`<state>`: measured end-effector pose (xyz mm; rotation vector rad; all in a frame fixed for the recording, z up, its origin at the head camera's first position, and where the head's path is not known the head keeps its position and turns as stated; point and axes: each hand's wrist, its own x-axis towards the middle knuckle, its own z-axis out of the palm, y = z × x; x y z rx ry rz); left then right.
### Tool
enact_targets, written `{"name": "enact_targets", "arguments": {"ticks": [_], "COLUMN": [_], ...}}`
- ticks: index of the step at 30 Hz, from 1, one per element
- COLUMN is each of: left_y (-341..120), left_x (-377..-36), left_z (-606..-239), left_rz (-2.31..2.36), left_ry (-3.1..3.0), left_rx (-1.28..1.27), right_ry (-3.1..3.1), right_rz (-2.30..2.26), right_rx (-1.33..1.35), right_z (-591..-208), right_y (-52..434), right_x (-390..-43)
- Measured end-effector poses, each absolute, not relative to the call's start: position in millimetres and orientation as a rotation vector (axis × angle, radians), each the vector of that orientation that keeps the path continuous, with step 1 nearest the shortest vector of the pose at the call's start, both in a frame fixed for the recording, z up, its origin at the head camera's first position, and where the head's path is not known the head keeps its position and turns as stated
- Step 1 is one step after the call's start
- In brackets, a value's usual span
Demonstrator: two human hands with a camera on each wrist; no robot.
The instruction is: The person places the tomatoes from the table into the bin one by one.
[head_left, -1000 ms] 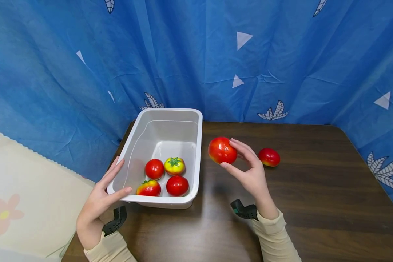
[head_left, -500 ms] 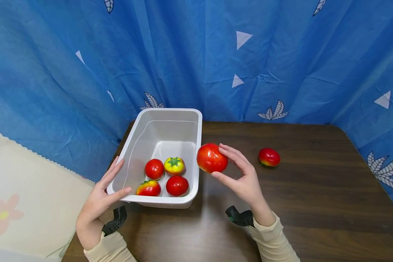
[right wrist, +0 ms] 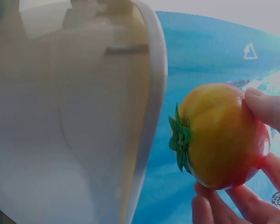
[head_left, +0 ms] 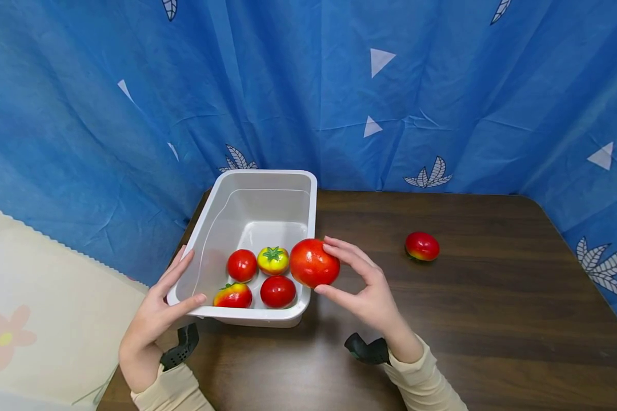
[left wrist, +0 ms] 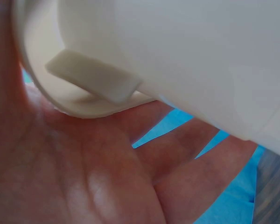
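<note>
Red and glossy, a round plastic tomato [head_left: 314, 262] sits pinched between the thumb and curled fingertips of the right hand [head_left: 368, 291], held in the air just over the right rim of a white rectangular plastic tub [head_left: 261, 181]; in the right wrist view the same fruit [right wrist: 221, 135] shows a yellow-orange underside and a green calyx turned toward the tub's wall [right wrist: 151, 93], with fingers [right wrist: 270, 109] wrapped about its far side. Four smaller toy tomatoes lie together on the tub floor near its front end: a plain red one [head_left: 242, 265], a yellow one with a green star-shaped top [head_left: 273, 260], a second red one [head_left: 278, 291], and a red-and-yellow one [head_left: 233, 295] at the front left. The left hand [head_left: 156, 311] holds the tub's near left corner, thumb hooked over the rim and fingers spread along the outer wall; the left wrist view is too close to add much beyond palm [left wrist: 84, 177] pressed against white plastic. One more red tomato [head_left: 422, 246] rests alone on the dark brown wooden table [head_left: 493, 319], well apart to the right. Blue patterned cloth [head_left: 339, 85] hangs behind.
</note>
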<state>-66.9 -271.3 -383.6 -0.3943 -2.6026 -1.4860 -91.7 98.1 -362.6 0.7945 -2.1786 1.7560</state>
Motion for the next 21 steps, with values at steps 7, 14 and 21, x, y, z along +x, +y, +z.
{"name": "enact_targets", "arguments": {"ticks": [7,14,21], "left_y": [-271,-271,-271], "left_x": [-67,-67,-66], "left_z": [-384,-383,-383], "left_rz": [-1.496,-1.488,-1.490], "left_ry": [-2.599,-2.606,-2.623], "left_rx": [-0.396,-0.390,-0.360], "right_ry": [-2.156,-2.143,-2.122], "right_rz": [1.794,1.774,1.738], "right_rx": [0.890,0.973,0.985], "right_z": [-368,-370,-369], "right_y": [89,83,87], "right_x": [-90,-89,-91]}}
